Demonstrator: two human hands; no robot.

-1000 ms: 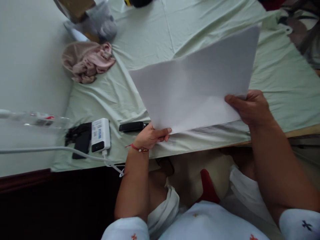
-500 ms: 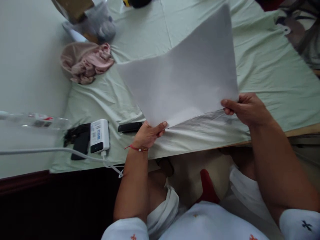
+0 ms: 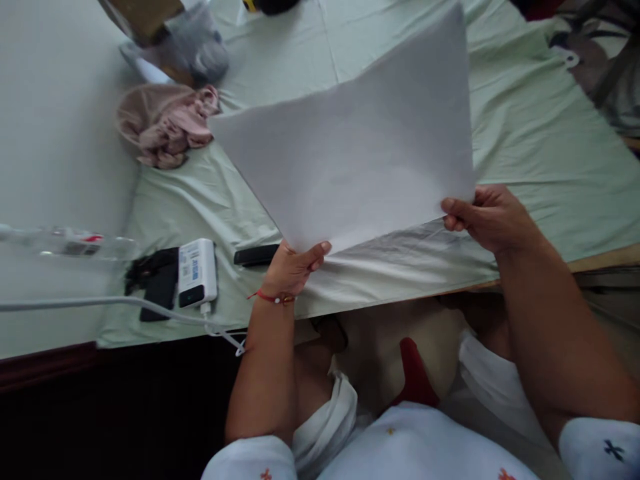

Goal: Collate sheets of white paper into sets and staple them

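Note:
A large white sheet of paper (image 3: 360, 147) is held tilted above the table, its far edge raised and slightly bowed. My left hand (image 3: 295, 267) pinches its near left corner, thumb on top and fingers underneath. At the near right corner my right hand (image 3: 485, 217) grips the sheet the same way. A black oblong object (image 3: 256, 255) lies on the cloth just left of my left hand, partly covered by it. The sheet's face looks blank.
A pale green cloth (image 3: 550, 167) covers the table. To the left lie a white power bank (image 3: 197, 272) with a cable, a dark flat object (image 3: 159, 293) and a clear plastic bottle (image 3: 75, 243). Farther back are crumpled pink fabric (image 3: 170, 130) and a plastic bag (image 3: 200, 50).
The sheet's far left corner has swung left and a little toward the pink fabric, and the sheet looks flatter. Both hands keep their grip and have barely moved.

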